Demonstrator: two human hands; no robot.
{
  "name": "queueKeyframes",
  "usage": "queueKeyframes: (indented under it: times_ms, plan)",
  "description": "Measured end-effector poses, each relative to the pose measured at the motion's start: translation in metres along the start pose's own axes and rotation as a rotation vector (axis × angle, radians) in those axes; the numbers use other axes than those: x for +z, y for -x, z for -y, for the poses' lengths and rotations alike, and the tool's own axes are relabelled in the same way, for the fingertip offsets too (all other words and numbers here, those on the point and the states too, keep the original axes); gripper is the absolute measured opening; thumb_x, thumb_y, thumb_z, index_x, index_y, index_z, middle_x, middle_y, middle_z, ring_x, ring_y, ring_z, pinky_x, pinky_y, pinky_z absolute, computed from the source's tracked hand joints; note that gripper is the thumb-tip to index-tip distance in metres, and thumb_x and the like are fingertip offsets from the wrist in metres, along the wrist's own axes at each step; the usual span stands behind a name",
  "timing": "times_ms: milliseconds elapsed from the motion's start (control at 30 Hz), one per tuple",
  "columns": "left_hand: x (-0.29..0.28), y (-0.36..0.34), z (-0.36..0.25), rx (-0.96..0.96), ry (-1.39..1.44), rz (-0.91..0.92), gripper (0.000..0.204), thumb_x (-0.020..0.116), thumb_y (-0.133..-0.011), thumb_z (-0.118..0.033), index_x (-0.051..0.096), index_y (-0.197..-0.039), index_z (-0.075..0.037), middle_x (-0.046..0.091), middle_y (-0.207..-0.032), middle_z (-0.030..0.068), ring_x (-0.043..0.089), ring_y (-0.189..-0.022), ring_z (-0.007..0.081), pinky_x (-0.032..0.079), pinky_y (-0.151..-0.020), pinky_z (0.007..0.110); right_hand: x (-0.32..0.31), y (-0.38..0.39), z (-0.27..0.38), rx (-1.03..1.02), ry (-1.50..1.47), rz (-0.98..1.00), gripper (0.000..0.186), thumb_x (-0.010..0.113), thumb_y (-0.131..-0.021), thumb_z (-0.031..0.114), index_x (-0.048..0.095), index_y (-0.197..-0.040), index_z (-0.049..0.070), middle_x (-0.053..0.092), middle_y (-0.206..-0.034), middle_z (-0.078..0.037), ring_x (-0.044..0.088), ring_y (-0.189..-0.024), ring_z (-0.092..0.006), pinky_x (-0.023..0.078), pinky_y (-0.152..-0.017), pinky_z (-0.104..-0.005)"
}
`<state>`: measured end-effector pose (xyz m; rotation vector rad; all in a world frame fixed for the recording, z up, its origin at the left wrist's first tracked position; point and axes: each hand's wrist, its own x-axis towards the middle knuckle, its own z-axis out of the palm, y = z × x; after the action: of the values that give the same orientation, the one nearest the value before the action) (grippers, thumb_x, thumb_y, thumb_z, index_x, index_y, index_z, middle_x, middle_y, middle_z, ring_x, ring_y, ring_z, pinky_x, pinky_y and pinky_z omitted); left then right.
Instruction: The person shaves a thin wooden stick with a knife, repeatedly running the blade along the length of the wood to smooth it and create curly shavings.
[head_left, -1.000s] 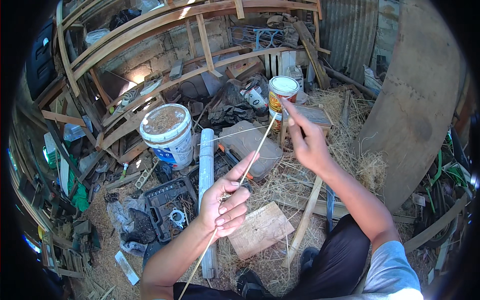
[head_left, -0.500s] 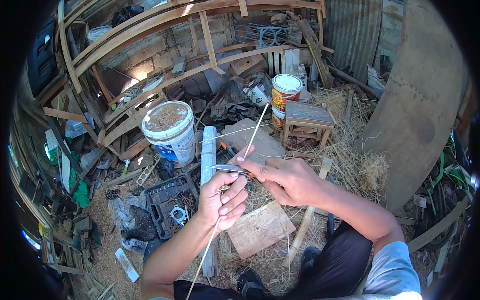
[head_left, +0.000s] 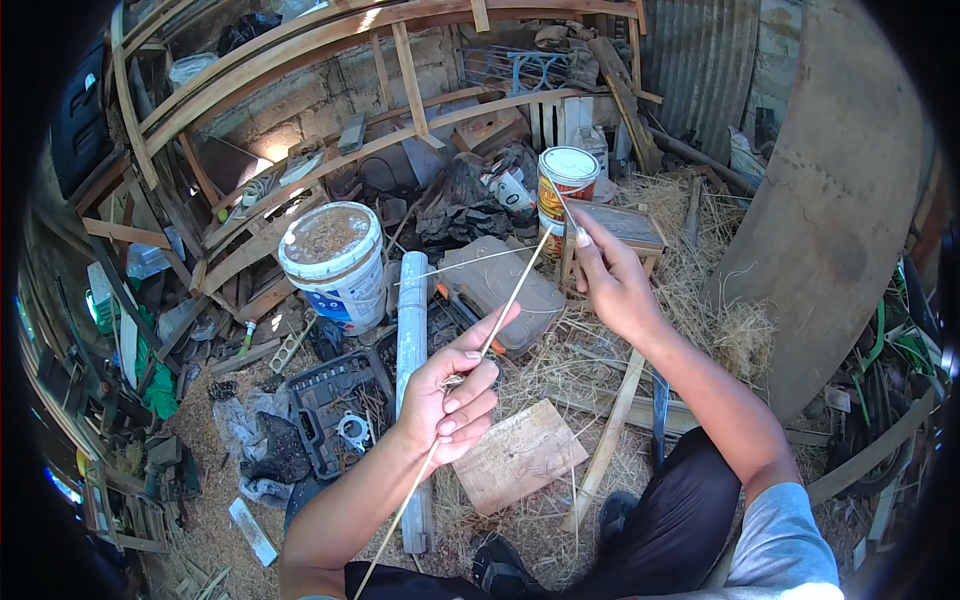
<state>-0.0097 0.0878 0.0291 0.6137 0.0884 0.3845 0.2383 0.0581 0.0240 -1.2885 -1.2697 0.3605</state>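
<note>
Pinched in the left hand (head_left: pixel 452 395), a thin bamboo strip (head_left: pixel 505 305) slants upward so the right hand (head_left: pixel 612 285) can nip its far tip, above the straw-littered floor (head_left: pixel 560 360).

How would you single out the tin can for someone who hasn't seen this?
Find the small wooden stool on the straw, just beyond the right hand. The tin can stands upright at its left edge. Unlike the bigger white bucket further left, it is narrow, with a red-and-yellow label and white lid.
</note>
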Motion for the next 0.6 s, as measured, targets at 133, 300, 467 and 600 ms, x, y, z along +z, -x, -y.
queueKeyframes:
  times_ms: [133,300,467,600]
  plan:
    - [0.002,-0.003,0.001,-0.018,0.035,0.001,0.060,0.033,-0.093,-0.008,0.026,-0.153,-0.013,0.032,-0.049,-0.0032,0.031,-0.032,0.0058,0.029,-0.026,0.019,0.011,0.010,0.015,0.270,-0.536,0.125,0.032,0.056,-0.101,0.033,0.059,-0.111,0.003,0.051,-0.069,0.004,0.040,-0.048,-0.0021,0.028,-0.043,-0.0216]
    - [0.004,-0.005,0.007,-0.067,0.054,0.010,0.060,0.033,-0.094,-0.010,0.027,-0.153,-0.013,0.033,-0.049,-0.0030,0.032,-0.032,0.0063,0.030,-0.027,0.019,0.016,0.014,0.018,0.286,-0.710,0.129,0.024,0.064,-0.097,0.028,0.058,-0.090,0.006,0.050,-0.068,0.005,0.033,-0.044,0.0002,0.023,-0.040,-0.0205]
    - [0.005,-0.004,0.010,-0.063,-0.048,-0.011,0.061,0.035,-0.093,-0.014,0.025,-0.153,-0.012,0.037,-0.048,-0.0006,0.035,-0.032,0.0084,0.034,-0.027,0.021,0.015,0.015,0.023,0.329,-0.743,0.123,0.022,0.067,-0.095,0.024,0.056,-0.084,0.009,0.050,-0.067,0.005,0.033,-0.043,0.0002,0.023,-0.041,-0.0198]
    - [0.007,-0.004,0.011,-0.061,-0.037,0.006,0.062,0.036,-0.093,-0.013,0.024,-0.153,-0.010,0.040,-0.049,0.0014,0.036,-0.032,0.0095,0.036,-0.028,0.022,0.014,0.016,0.025,0.336,-0.728,0.113,0.021,0.067,-0.095,0.023,0.056,-0.084,0.009,0.049,-0.067,0.005,0.033,-0.044,0.0001,0.023,-0.041,-0.0196]
